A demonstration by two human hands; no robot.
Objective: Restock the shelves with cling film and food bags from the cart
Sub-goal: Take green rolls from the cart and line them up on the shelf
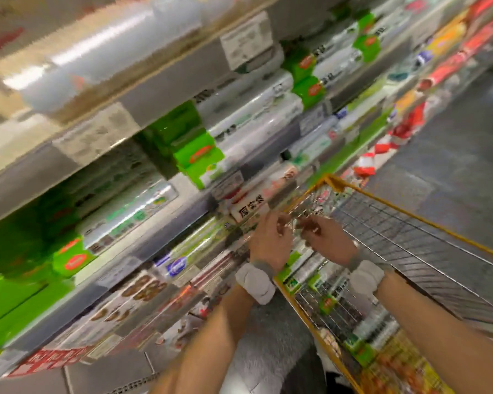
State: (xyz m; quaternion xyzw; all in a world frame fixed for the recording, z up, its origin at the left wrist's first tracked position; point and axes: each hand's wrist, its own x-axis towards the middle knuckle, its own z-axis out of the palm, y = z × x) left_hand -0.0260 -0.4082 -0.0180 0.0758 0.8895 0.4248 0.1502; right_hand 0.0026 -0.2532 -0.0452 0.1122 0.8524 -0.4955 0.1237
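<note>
The view is tilted and smeared by motion. My left hand (269,240) and my right hand (326,240) are raised close together over the near left corner of the wire cart (387,201), fingers curled toward each other. The blur hides whether anything sits between them. Green-labelled rolls and boxes (310,280) lie in the cart under my wrists. To the left, the shelves (165,83) hold green boxes (199,157) and white film rolls (256,109), stacked in rows.
The cart's yellow rim runs off to the right, with grey aisle floor (453,155) beyond it. Lower shelves carry food-bag packs (143,288). Red and white packages (404,129) sit further down the aisle. Price tags (246,41) hang on the shelf edges.
</note>
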